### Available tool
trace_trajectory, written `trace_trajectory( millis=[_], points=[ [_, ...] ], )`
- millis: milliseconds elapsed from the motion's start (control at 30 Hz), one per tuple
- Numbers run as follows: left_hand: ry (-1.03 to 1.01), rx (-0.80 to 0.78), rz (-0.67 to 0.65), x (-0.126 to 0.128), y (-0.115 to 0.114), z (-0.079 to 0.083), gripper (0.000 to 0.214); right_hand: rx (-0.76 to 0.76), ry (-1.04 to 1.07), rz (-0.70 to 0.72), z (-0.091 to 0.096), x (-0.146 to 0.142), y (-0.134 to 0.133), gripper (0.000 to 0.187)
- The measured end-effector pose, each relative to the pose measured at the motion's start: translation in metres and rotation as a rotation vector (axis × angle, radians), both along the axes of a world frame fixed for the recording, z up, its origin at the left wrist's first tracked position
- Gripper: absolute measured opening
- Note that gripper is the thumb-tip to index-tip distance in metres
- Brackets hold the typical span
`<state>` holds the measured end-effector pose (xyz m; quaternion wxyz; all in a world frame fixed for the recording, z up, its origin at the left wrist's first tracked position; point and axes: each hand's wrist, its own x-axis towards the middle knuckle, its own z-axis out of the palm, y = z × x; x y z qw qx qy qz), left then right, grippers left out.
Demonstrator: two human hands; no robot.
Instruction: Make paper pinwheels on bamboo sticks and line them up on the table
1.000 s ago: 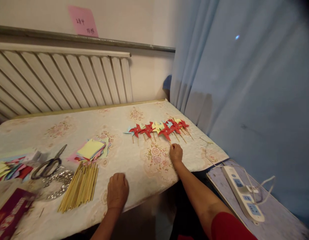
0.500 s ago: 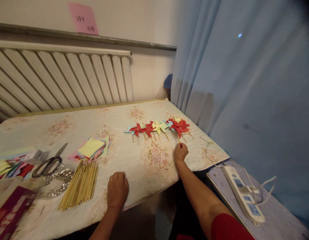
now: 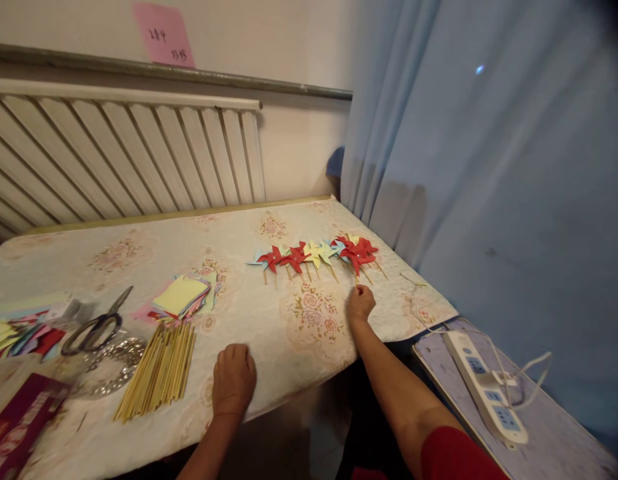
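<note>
Here, a red pinwheel [image 3: 357,256] in grasp

The right hand [image 3: 361,304] pinches its stick [image 3: 357,279], the pinwheel at 12 o'clock. For the left hand [image 3: 233,380] it lies around 2 o'clock; that hand rests curled, contents I cannot tell. At its 9 o'clock, a clear container [image 3: 107,371] holds silvery bits [image 3: 131,353]; beyond, a purple box [image 3: 23,427] bears blurred lettering [image 3: 37,405]. Near 12 o'clock, a pink note [image 3: 163,35] carries handwriting [image 3: 177,55], hardly legible.

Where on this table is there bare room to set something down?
Bare cloth: between the paper stack and the pinwheels, between left hand and right hand, and along the radiator side. Crowded: left front, with scissors, sticks and purple box; also around the pinwheels.
</note>
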<state>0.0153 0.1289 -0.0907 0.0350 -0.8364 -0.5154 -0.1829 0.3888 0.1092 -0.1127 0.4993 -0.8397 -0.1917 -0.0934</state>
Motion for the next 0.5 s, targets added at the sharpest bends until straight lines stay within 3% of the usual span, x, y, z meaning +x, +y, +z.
trace_trajectory(
  millis=[500],
  points=[
    [0.024,0.004,-0.001,0.0008,-0.0013,0.0028,0.015,-0.003,0.006,0.026,0.0019,-0.0016,-0.0005,0.024]
  ],
)
